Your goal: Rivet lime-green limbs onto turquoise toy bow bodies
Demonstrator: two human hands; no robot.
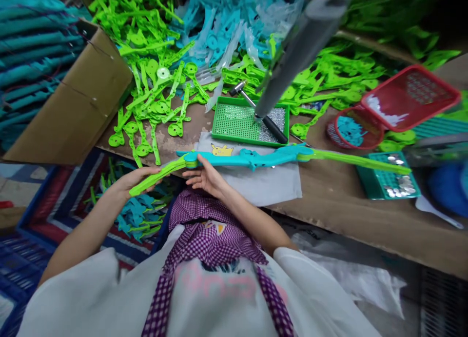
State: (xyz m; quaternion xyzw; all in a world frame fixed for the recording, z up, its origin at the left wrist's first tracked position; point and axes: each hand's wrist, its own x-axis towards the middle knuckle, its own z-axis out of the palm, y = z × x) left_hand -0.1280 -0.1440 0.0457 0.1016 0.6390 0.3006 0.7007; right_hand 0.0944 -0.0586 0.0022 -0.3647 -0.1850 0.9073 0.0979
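Item: bow-shaped piece point(234, 159), one, teal body with a green arm on a pivot at each end; lies crosswise, above a pale sheet point(281, 183) on the surface point(321, 186). Whether the body rests on it or hovers: cannot tell. Clock positions below are read from this body, 12 being the far side.

Left hand point(127, 181), at 9: closed around the nearer green arm point(161, 173). Right hand point(210, 178), between 8 and 9: fingers spread, thumb at the left pivot point(190, 160), no firm grip seen. Hands apart.

Step in hand, as judged: handling the arm at its pivot. Handling notes: the left hold suits guiding the arm; the right hand would steady the body better by closing beside the pivot, fingertips out of any folding gap. Move slowly and along the hinge's own plane; forcing sideways could strain the joint.

Clearances: the far arm point(358, 160), at 3, overlaps a green box of silver discs point(387, 181) in view; a swing might knock it. At 12, green tray point(234, 125) with small metal parts, hammer point(272, 127) lying across it: best given room.
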